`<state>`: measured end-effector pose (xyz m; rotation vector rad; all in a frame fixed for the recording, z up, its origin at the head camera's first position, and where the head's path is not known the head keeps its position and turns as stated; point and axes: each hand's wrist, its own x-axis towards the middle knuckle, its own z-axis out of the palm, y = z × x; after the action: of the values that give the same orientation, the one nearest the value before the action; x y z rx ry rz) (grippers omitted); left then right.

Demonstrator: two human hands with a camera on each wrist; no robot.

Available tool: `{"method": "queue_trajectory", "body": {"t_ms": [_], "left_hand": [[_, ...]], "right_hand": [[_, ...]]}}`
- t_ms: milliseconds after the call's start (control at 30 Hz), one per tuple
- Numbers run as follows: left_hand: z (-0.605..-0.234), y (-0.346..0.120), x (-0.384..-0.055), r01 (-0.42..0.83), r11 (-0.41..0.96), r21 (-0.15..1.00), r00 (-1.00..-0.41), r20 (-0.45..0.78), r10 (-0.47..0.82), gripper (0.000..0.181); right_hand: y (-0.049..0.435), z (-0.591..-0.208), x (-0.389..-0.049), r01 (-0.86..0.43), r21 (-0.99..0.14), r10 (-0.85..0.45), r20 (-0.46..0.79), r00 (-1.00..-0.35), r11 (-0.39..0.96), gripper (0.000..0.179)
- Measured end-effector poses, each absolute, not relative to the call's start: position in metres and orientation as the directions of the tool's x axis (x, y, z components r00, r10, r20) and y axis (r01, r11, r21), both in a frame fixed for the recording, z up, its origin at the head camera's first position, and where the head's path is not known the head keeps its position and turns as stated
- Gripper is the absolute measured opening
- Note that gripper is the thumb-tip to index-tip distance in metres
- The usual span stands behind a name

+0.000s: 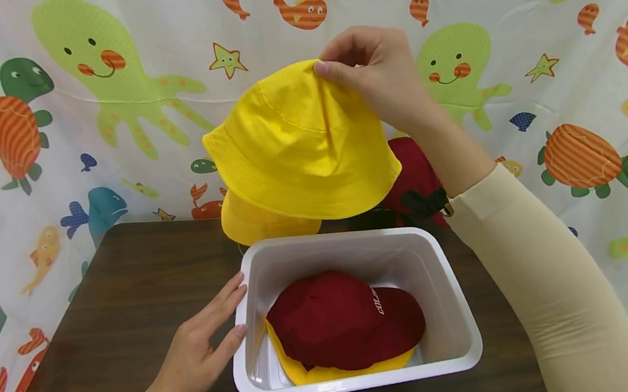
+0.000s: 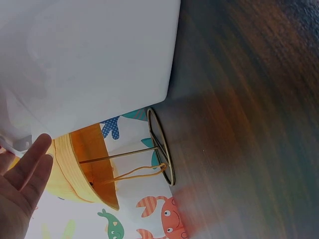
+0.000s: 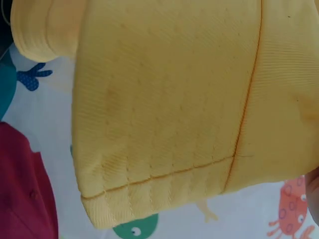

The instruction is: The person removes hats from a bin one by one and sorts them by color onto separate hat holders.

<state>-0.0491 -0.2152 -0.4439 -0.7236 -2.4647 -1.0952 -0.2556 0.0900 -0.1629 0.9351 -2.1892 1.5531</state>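
Observation:
A yellow bucket hat [image 1: 297, 141] hangs in the air above the back of the grey-white tub [image 1: 360, 384], its crown pinched between thumb and fingers of my right hand [image 1: 379, 76]. Its brim faces down, and in the right wrist view the hat's cloth [image 3: 164, 109] fills most of the picture. My left hand [image 1: 200, 342] lies with extended fingers along the tub's left rim. Inside the tub, a dark red cap [image 1: 343, 322] with white lettering on its front rests on top of a yellow hat [image 1: 293, 365], which is mostly covered.
Behind the tub, another yellow hat [image 1: 262, 220] sits on a wire stand [image 2: 162, 149]. Farther right is a dark red cap [image 1: 411, 174] with a black strap, partly hidden by the raised hat and right arm. A sea-animal curtain [image 1: 150, 22] hangs behind the dark wooden table [image 1: 145, 269].

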Motion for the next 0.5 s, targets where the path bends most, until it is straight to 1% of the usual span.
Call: {"method": "queue_trajectory", "body": {"t_ms": [133,500], "left_hand": [[-0.444,-0.216,-0.049,0.581,0.57,0.582,-0.807,0.503,0.31,0.072],[-0.445,-0.216,-0.049,0.606,0.547,0.577,-0.788,0.529,0.315,0.072]], "right_hand": [[0.083,-0.17,-0.263,-0.655,-0.737,-0.316,0.59,-0.743,0.167,0.004],[0.059,-0.191,-0.288,-0.606,-0.785,-0.192,0.58,-0.792,0.126,0.007]]}}
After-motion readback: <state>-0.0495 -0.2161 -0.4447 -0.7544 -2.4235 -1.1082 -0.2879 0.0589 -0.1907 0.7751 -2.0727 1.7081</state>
